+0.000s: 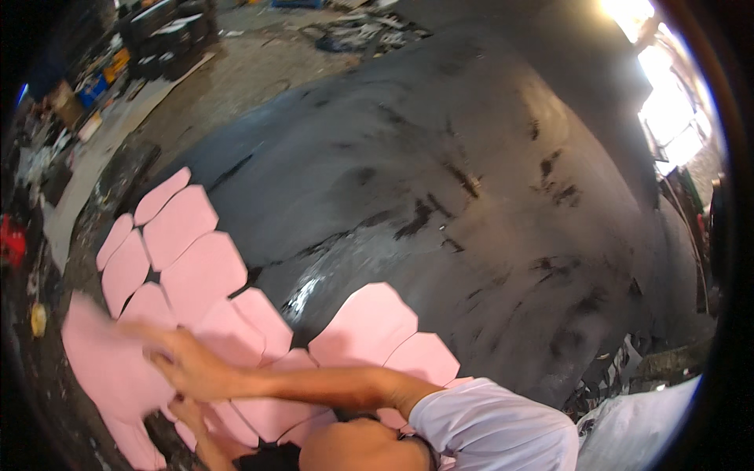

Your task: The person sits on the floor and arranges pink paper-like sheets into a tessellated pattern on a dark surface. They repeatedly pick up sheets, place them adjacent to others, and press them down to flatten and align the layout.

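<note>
At the lower left, my right hand [191, 363] has its fingers and thumb closed on the edge of a large pink cut piece [106, 357], flat and thin, slightly smeared by motion. Just below it my left hand [191, 414] pinches the same piece near its lower edge, partly hidden. Several more pink pieces with cut corners lie side by side on a wide dark grey sheet [377, 165], one of them a rounded piece [182, 228] near the sheet's left edge. Another pink piece [365, 322] lies right of the middle, above my right forearm.
The dark sheet has black smears and bends over at the right. On the floor [259, 47] beyond it are dark scraps [369, 33]. Clutter and a blue container [93, 90] stand at the upper left. A whitish cloth or plastic [636, 424] lies at lower right.
</note>
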`<state>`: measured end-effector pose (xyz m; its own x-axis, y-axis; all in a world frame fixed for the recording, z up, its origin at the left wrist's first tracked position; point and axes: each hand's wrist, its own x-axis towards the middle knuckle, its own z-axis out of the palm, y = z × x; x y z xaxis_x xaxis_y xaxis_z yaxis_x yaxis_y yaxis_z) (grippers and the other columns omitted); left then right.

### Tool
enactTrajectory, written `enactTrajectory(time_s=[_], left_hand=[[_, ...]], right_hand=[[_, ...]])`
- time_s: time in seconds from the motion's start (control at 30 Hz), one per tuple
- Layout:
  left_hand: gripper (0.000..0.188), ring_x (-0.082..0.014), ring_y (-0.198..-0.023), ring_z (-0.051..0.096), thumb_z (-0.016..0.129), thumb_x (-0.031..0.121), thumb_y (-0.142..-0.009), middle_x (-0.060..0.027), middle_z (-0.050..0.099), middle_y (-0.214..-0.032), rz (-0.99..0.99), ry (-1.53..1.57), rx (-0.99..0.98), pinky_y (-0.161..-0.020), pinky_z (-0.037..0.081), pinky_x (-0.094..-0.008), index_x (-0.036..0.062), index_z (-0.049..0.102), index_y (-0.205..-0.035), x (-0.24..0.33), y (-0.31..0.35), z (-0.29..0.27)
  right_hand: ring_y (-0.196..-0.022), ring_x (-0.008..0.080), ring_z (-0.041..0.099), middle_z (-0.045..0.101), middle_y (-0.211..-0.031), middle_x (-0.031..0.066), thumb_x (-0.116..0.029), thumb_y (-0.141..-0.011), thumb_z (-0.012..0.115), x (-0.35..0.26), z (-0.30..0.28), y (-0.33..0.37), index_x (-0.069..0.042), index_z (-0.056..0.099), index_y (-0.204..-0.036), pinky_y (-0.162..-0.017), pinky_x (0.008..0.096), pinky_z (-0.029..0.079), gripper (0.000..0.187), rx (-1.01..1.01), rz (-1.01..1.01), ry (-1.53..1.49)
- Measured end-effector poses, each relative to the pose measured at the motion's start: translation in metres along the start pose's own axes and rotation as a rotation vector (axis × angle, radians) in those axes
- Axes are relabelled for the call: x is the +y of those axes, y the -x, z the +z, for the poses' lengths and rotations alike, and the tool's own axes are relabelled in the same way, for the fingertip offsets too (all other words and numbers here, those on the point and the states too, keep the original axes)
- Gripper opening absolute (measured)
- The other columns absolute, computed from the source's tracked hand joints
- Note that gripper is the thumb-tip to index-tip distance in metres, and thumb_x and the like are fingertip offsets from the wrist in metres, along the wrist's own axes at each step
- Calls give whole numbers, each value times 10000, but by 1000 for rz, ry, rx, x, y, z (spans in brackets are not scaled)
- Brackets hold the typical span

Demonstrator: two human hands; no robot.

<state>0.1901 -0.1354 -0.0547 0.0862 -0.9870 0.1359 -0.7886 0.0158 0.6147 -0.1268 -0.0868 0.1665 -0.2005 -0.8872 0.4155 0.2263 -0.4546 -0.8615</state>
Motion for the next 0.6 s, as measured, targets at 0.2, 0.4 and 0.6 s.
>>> enactTrajectory(time_s=[0.2,0.4,0.6], left_hand=[[623,-368,-1319,631,565,529,-1113,-180,658,-1431,-419,1605,-272,-1186,479,-594,36,606,-1492,169,5,-19],[352,-225,-962,754,709,195,-1090,-117,752,-1149,-443,1027,-584,-887,632,-392,11,626,-1378,255,61,87],[222,-147,-762,713,837,87,-989,-60,754,-919,-509,920,-498,-716,598,-293,-9,720,-1152,276,126,155]], right_hand=[[-1382,250,602,595,-1571,105,-172,-1075,741,12,-130,13,-114,468,-1647,-1183,421,481,636,245,131,414],[-735,85,609,613,-1043,52,-28,-1077,659,29,-277,96,-89,588,-1539,-650,297,541,471,311,395,747],[-858,111,672,720,-1007,51,-49,-1040,744,-4,-371,141,-77,659,-1453,-767,304,578,423,301,505,708]])
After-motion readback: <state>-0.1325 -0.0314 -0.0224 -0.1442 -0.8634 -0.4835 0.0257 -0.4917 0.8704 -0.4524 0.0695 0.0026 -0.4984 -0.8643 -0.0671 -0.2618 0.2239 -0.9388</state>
